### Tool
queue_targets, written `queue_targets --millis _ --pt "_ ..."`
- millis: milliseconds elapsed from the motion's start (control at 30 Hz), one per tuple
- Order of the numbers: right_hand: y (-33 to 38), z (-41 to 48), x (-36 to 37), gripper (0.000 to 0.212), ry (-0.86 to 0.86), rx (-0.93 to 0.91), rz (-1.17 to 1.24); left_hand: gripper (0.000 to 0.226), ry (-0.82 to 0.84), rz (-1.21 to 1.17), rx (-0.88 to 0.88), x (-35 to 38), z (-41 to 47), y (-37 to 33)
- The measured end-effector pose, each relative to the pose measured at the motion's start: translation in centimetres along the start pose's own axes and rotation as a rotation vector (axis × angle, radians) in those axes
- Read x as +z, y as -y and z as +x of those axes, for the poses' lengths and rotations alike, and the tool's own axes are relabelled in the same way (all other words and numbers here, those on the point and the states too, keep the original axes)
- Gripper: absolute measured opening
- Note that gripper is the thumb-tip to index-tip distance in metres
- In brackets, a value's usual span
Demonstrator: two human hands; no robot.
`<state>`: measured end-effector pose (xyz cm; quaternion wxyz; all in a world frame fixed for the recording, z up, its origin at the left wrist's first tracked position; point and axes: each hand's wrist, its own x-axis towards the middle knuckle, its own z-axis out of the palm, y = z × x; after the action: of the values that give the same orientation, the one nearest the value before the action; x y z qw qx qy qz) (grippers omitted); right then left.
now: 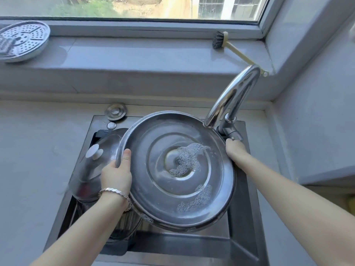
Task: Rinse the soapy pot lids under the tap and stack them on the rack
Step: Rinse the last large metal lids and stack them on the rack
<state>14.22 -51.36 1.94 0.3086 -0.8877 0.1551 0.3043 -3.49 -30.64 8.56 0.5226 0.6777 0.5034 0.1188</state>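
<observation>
One soapy lid (178,191): left hand (117,175) grips rim; right hand (235,150) at tap (234,93), grip unclear.

Silver steel lid (192,189) flecked with white suds, black sink (240,217)

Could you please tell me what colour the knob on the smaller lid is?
The knob is white, clearest in the head view.

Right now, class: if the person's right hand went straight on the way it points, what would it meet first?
Most likely the chrome lever at the base of the curved steel tap, just beyond the right hand at the rim of the large soapy steel lid; depth is unclear.
</observation>
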Motion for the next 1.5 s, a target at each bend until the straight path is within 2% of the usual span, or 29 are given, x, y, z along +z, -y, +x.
queue_targets --millis 67,200,267,367,433,500,533,600,667,733,800,867,967,1000,1100,1133,1167,1267,1300,1400,1433,1467,1500 --pt "-0.4 0.1 0.1 0.043 -0.046 0.030 0.014 0.043 0.023 -0.001 -0.003 0.1 -0.1 0.1" --pt "-0.8 -0.2 0.0 0.041 -0.026 0.003 -0.049 0.040 0.038 -0.027 -0.014 0.1 -0.1 0.5" --pt "-1.0 -0.2 0.0 0.043 -0.022 0.005 -0.007 0.038 0.041 -0.029 -0.018 0.0 -0.2 0.3" --pt "-1.0 -0.6 0.5 0.048 -0.106 0.006 -0.008 0.039 0.029 -0.013 -0.017 -0.2 -0.2 0.3" --pt "-1.6 -1.6 1.4 0.053 -0.275 -0.100 -0.122 0.043 0.020 -0.006 -0.021 -0.5 -0.1 0.5" --pt "-2.3 -3.3 2.6 0.058 -0.462 -0.395 -0.227 0.044 0.012 -0.004 -0.033 -0.8 -0.2 0.6" --pt "-2.5 -4.2 3.2 0.064 -0.486 -0.555 -0.276 0.044 0.010 -0.011 -0.039 -0.9 -0.3 0.6" --pt "-2.4 -5.9 4.4 0.080 -0.315 -0.723 -0.400 0.041 0.004 -0.040 -0.048 -0.8 -0.7 0.5" --pt "-2.1 -8.0 6.0 0.093 -0.088 -0.788 -0.518 0.038 0.003 -0.052 -0.040 -0.4 -1.2 0.2" --pt "-1.8 -10.4 7.8 0.096 0.086 -0.942 -0.576 0.038 0.005 -0.053 -0.023 0.1 -1.7 -0.1" --pt "-1.5 -11.4 8.9 0.096 0.167 -1.110 -0.628 0.038 -0.003 -0.060 -0.020 0.2 -1.9 -0.1" --pt "-0.9 -9.8 8.1 0.097 0.105 -1.077 -0.626 0.038 -0.010 -0.071 -0.017 -0.2 -1.8 0.2" --pt "0.1 -7.6 6.3 0.098 -0.086 -0.820 -0.603 0.042 -0.022 -0.068 0.003 -0.8 -2.0 0.2" --pt "0.4 -8.2 6.5 0.097 -0.068 -0.848 -0.611 0.042 -0.021 -0.071 0.002 -0.7 -2.1 0.1" --pt "0.4 -10.8 8.5 0.083 0.076 -1.231 -0.624 0.037 -0.009 -0.101 -0.023 -0.4 -2.5 0.1" --pt "0.6 -10.9 8.4 0.081 0.073 -1.296 -0.623 0.035 -0.008 -0.115 -0.028 -0.5 -2.6 0.1" --pt "1.1 -10.4 8.0 0.084 0.042 -1.263 -0.618 0.034 -0.006 -0.122 -0.030 -0.5 -2.7 0.2" --pt "2.6 -8.8 6.8 0.088 -0.122 -0.875 -0.595 0.034 0.021 -0.112 -0.027 -0.7 -3.1 0.2" --pt "3.1 -9.6 7.3 0.088 -0.103 -0.878 -0.593 0.034 0.031 -0.114 -0.035 -0.6 -3.3 0.2" --pt "3.6 -13.3 9.7 0.078 0.161 -1.196 -0.586 0.032 0.036 -0.089 -0.056 -0.3 -3.5 0.6" --pt "3.4 -13.1 9.6 0.073 0.194 -1.245 -0.596 0.032 0.033 -0.079 -0.064 -0.5 -3.6 0.7" --pt "3.5 -12.2 9.1 0.072 0.155 -1.227 -0.591 0.033 0.033 -0.071 -0.064 -0.9 -3.5 0.8" --pt "3.6 -10.6 8.5 0.073 0.065 -1.129 -0.575 0.036 0.034 -0.060 -0.055 -1.3 -3.4 0.8"
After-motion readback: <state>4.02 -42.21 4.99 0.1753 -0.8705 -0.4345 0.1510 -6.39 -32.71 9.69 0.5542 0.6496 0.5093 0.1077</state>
